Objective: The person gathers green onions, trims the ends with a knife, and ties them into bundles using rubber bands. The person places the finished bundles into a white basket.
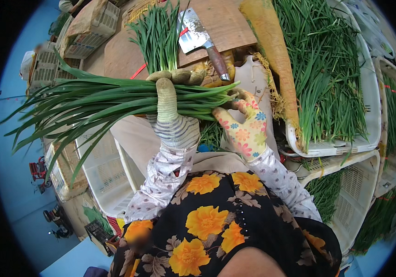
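A loose bundle of garlic chives (115,91) lies crosswise in front of me, leaf tips to the left and pale stem ends to the right. My left hand (170,104), in a striped knit glove with a coated palm, is wrapped around the stems, thumb on top. My right hand (244,123), in a flower-print glove, has its thumb and fingers around the stem ends. Just beyond, a second bunch of chives (161,38) rests on a wooden board (225,24). Beside that bunch lies a cleaver (201,39) with a wooden handle, its blade wet and flecked.
A white plastic crate (374,104) full of chives stands at the right, with yellow cloth (275,45) along its near side. Another crate (360,194) holds more chives below it. A white crate (102,169) is by my left knee. Red ties (138,71) lie on the board.
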Tool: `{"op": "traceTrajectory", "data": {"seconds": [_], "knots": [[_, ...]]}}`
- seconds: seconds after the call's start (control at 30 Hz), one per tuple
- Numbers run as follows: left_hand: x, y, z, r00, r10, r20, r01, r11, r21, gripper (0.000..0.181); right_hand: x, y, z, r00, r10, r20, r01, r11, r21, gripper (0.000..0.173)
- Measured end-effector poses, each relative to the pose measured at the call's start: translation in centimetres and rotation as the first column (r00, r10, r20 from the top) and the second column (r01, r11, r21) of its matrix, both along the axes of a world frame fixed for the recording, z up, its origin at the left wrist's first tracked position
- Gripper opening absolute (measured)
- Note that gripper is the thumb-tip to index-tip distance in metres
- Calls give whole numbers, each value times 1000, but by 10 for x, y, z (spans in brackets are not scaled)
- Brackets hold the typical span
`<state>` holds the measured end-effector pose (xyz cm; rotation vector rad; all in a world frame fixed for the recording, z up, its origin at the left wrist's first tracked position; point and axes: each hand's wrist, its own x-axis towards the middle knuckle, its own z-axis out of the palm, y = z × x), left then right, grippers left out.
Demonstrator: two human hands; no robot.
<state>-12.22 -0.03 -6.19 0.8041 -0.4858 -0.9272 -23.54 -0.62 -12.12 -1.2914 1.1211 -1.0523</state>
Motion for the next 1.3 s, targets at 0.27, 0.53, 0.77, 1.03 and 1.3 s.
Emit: {"op": "traceTrajectory", "data": {"seconds": [0.27, 0.53, 0.77, 1.03, 1.3], "knots": [[17, -3, -8, 992, 5, -123, -6, 1000, -9, 22, -7, -8, -35, 915, -57, -399, -97, 929, -356, 19], [34, -4, -15, 997, 65, 32, -69, 980, 187, 26, -15, 0, 15, 979, -37, -202, -54, 903, -427, 29], [53, -10, -28, 993, 107, -56, -98, 985, 143, 25, -22, 5, -73, 670, 451, -590, -601, 795, -76, 46], [45, -1, -11, 988, 23, -152, -21, 1000, 12, 18, 17, 22, -57, 720, 376, -583, -584, 783, -216, 40], [35, -2, -8, 993, 108, 41, -112, 988, 105, 15, -15, -3, -10, 988, -17, -152, -56, 885, -462, 44]]}}
